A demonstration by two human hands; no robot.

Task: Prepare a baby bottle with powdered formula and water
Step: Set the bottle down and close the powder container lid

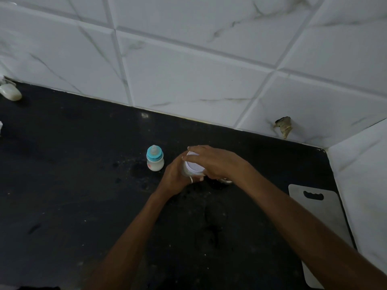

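A small baby bottle [155, 159] with a teal collar and clear teat stands upright on the black counter [73, 174]; white liquid fills it. Just to its right is a clear jar with a white lid [194, 164]. My left hand [174, 178] grips the jar's side from the left. My right hand [215, 162] lies over the lid, its fingers curled round the rim. The jar's body is mostly hidden by both hands, and its contents cannot be seen.
A white cutting board [318, 225] with a handle slot lies along the counter's right edge. A white tiled wall [188, 59] runs behind, and another on the right. A pale object [10, 92] sits at the far left by the wall. Something metallic [226, 181] peeks under my right wrist.
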